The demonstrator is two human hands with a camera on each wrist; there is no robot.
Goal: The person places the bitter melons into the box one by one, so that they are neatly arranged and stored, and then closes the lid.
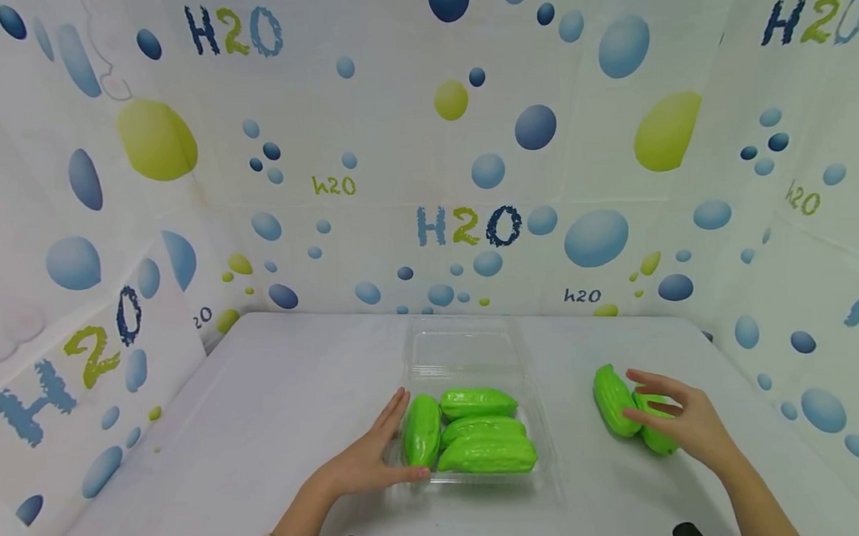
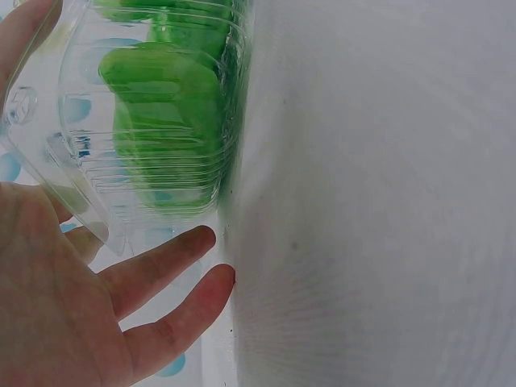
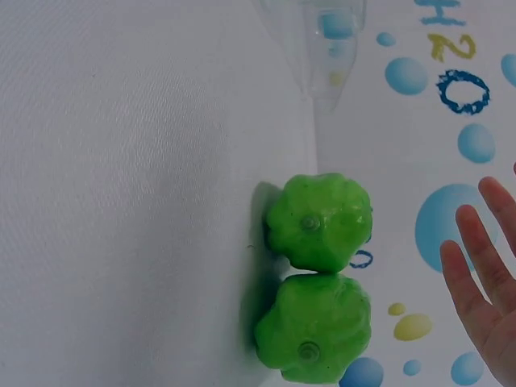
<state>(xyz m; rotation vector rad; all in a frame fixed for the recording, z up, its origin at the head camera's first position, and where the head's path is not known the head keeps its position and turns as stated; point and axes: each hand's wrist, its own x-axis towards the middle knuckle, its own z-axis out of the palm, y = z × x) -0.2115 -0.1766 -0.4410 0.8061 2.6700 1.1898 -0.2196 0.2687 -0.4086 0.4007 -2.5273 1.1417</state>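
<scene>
A clear plastic clamshell box (image 1: 546, 463) holds several bright green, ridged, elongated vegetables that look like bitter melons, one (image 1: 422, 431) upright along the left wall and others, such as this melon (image 1: 486, 454), lying crosswise. My left hand (image 1: 369, 460) rests at the box's left front corner, fingers along the left side and thumb at the front rim. Through the clear wall, green melon (image 2: 165, 121) shows in the left wrist view. My right hand (image 1: 684, 417) hovers with spread fingers over two loose melons, the left one (image 1: 614, 400) and the right one (image 1: 658, 434), partly hidden by it.
The box's raised clear lid (image 1: 462, 346) extends toward the back of the white table (image 1: 304, 361). A white curtain (image 1: 379, 110) printed with drops and lettering surrounds the table's back and sides.
</scene>
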